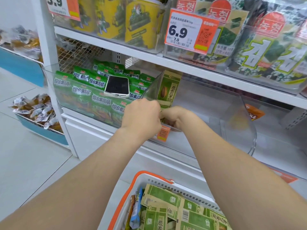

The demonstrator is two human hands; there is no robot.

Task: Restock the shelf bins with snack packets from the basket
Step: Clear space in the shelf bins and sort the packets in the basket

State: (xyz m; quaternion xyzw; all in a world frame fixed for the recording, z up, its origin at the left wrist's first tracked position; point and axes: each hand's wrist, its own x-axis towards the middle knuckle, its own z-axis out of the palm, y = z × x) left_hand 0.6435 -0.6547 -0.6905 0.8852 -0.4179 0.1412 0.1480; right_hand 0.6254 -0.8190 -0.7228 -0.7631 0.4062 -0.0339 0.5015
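phone [117, 87]: white case, dark screen up, lying tilted. price tag [191, 32], orange and white, reads 6.9, above upper shelf [149, 56]. yellow tubs [137, 24] left of tag, seaweed packs [269, 47] right. wire mesh [74, 53] at back below. far left: wrapped sweets [38, 110] heaped in blue tray [43, 131]. small orange qr label [163, 133] low at centre. pale tiled floor [25, 163].

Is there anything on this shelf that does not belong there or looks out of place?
Yes. A phone lies screen up on the green snack packets in the left clear bin. It is not merchandise, and it rests tilted on the uneven packets, so it might slide.
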